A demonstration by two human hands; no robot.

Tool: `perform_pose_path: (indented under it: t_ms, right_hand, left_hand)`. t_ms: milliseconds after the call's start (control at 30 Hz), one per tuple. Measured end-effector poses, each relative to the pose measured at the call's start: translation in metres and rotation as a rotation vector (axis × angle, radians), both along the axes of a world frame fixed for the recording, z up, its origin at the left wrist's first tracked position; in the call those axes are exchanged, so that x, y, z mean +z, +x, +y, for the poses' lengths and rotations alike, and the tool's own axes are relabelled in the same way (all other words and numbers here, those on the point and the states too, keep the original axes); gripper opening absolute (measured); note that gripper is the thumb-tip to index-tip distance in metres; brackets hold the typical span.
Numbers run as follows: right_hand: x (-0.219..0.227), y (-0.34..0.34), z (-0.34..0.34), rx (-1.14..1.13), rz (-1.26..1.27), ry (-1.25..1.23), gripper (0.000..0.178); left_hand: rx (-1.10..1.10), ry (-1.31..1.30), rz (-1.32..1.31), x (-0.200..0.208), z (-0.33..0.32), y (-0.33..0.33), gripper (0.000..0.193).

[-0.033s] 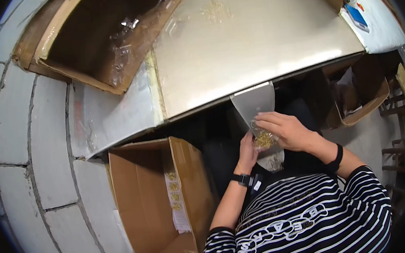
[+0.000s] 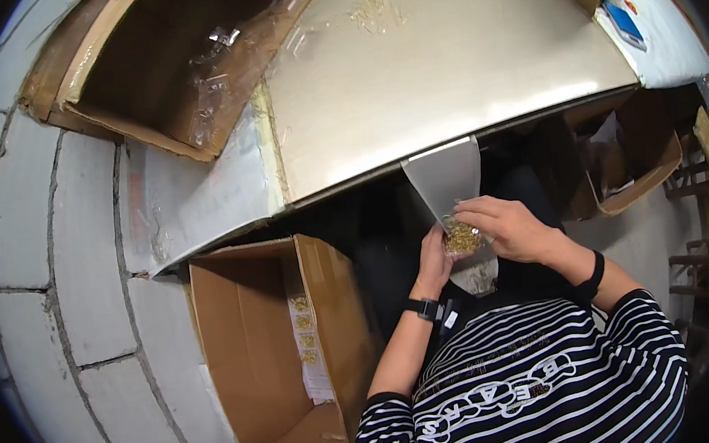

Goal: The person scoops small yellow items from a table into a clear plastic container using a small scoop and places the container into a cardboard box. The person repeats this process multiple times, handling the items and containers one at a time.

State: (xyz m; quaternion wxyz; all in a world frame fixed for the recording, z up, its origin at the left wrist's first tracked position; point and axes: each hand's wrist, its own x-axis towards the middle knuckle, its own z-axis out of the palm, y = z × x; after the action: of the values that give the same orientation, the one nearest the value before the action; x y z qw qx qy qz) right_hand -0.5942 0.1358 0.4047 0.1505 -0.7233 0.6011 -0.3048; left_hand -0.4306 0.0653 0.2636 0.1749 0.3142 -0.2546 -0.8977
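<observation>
A grey sheet chute [image 2: 443, 176] slopes down toward me from the table's front edge. At its lower part my left hand [image 2: 434, 261] is closed around the side of a clear plastic pack filled with small gold-coloured metal pieces [image 2: 462, 237]. My right hand [image 2: 509, 229] reaches over from the right, its fingers curved together at the top of the pack. The fingertips touch the pack or the pieces; whether they pinch anything is hidden. Below the pack, the chute's narrow end shows some small silvery bits.
More gold pieces [image 2: 374, 9] lie scattered on the metal table [image 2: 442, 62]. A cardboard box [image 2: 252, 349] at left holds a strip of filled packs [image 2: 305, 335]. Another box [image 2: 97, 71] with clear plastic packs stands on the table; a blue device [image 2: 624, 26] lies far right.
My right fingers have shifted slightly at the pack's top. A small pale spot seen on the chute above them no longer shows. My left hand stays in place.
</observation>
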Motion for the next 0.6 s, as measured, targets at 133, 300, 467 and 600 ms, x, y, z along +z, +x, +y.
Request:
perform_pose_path:
  t_ms: [133, 300, 467, 600]
  right_hand:
    - [-0.011, -0.017, 0.026, -0.084, -0.150, 0.069, 0.044]
    - [-0.017, -0.019, 0.039, -0.153, -0.238, 0.151, 0.031]
    - [-0.024, -0.007, 0.035, -0.182, -0.429, 0.348, 0.034]
    - [-0.017, 0.009, 0.024, -0.105, -0.729, 0.435, 0.036]
  left_hand:
    - [-0.072, 0.106, -0.017, -0.011, 0.008, 0.007, 0.036]
    - [-0.186, 0.083, 0.057, 0.005, 0.012, 0.031, 0.031]
    - [-0.098, -0.096, -0.044, 0.058, 0.020, 0.028, 0.027]
    - [-0.085, -0.182, -0.094, 0.083, 0.022, 0.017, 0.028]
